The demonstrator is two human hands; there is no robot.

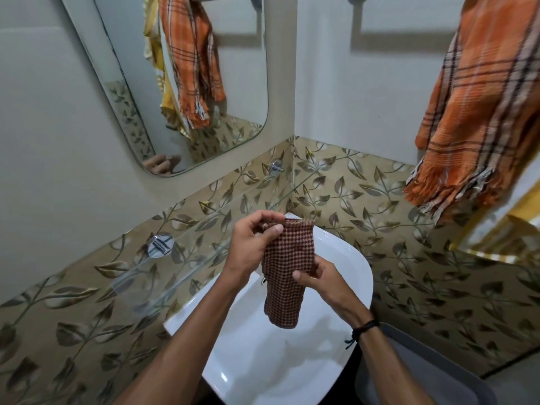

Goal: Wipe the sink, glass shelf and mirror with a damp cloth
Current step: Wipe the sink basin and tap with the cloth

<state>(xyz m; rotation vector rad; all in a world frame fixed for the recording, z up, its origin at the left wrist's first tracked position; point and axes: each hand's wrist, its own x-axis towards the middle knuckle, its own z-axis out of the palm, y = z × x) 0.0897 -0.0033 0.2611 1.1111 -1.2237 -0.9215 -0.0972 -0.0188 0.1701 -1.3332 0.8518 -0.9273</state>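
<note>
Cloth (pixel 287 252) gripped in both hands (pixel 248 247), above sink (pixel 347 258)

We hold a checked brown cloth (pixel 287 276) above the white sink (pixel 344 258). Our left hand (pixel 251 244) pinches its top edge, and our right hand (pixel 318 280) grips its middle, with the lower end hanging free. The glass shelf (pixel 137 283) runs along the leaf-patterned tiles to the left, below the mirror (pixel 239 68). An orange plaid towel (pixel 479 112) hangs at the right.
</note>
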